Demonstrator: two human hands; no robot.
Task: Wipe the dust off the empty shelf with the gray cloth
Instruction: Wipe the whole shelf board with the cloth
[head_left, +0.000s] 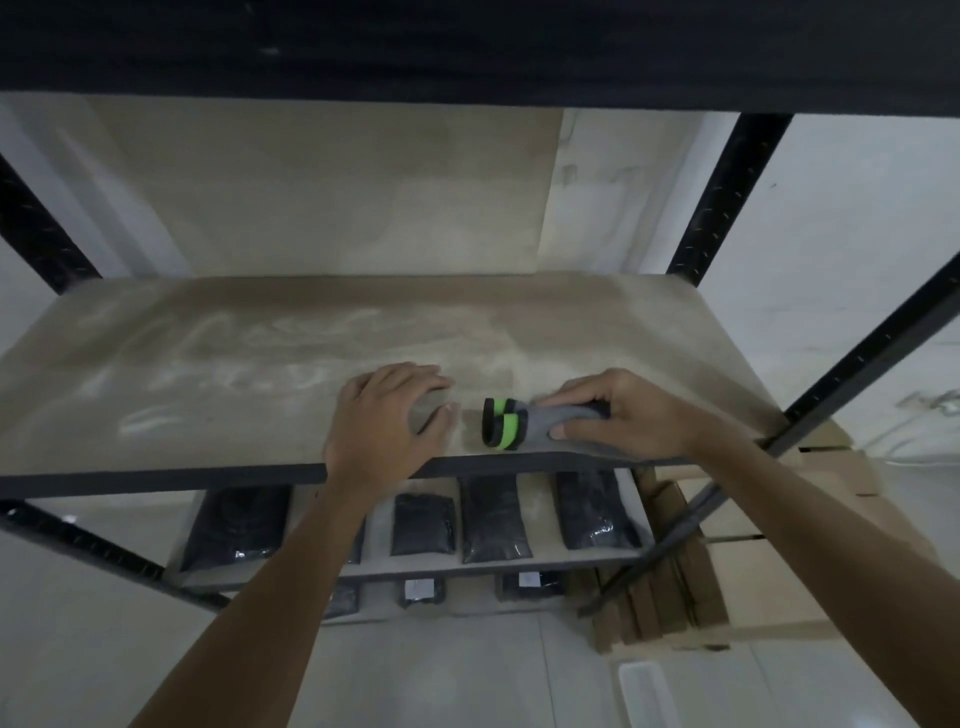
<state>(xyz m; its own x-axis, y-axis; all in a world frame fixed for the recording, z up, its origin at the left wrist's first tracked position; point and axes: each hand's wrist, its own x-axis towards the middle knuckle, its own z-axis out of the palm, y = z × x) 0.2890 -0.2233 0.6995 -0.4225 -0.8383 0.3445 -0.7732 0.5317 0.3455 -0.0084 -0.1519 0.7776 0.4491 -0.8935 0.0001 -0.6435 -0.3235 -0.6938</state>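
Observation:
A dusty beige shelf board (218, 374) spans a black metal rack, with pale streaks and smears in the dust. My right hand (618, 410) grips the gray cloth (558, 418) near the shelf's front edge, right of centre; the cloth bears a green and black band at its left end. My left hand (384, 415) rests palm down on the board just left of the cloth, fingers slightly spread and holding nothing. A small gap separates the two hands.
Black rack posts (727, 197) rise at the right and left, and a dark upper shelf (467, 47) hangs overhead. Lower shelves hold black plastic-wrapped packs (493, 519). Cardboard boxes (727, 587) stand on the floor at the right. White wall behind.

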